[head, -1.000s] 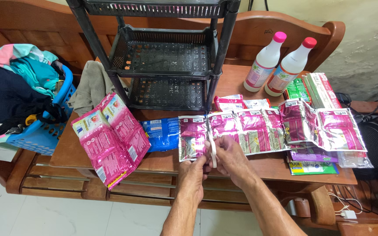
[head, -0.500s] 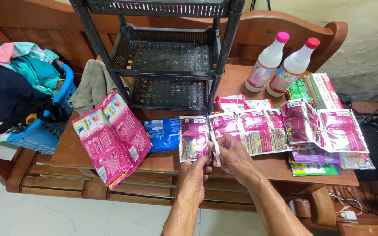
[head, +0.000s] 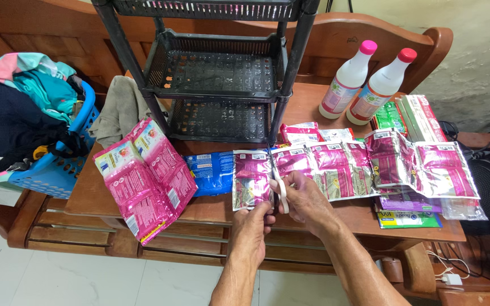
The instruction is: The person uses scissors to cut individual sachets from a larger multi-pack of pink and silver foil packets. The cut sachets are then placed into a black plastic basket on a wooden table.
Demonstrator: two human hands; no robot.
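Since the earlier frame almost nothing had shifted: our hands stayed low in the centre, still at the same cut. At far left sat a blue basket point(head: 58, 170) heaped with clothes, then a pink packet bundle point(head: 146, 178) hanging over the worktop point(head: 216, 207) edge, with a blue pack point(head: 211, 170) just beside it. Above, mid-frame, stood a black rack point(head: 216, 73). Our left hand point(head: 250, 229) had its grip pinched on the lower edge of a silver-pink sachet point(head: 252, 178), the end one of a sachet strip point(head: 370, 167) running right. Our right hand point(head: 307, 201) was clenched on white-handled scissors point(head: 279, 184), blades between the sachets. At upper right stood two white bottles point(head: 364, 85).
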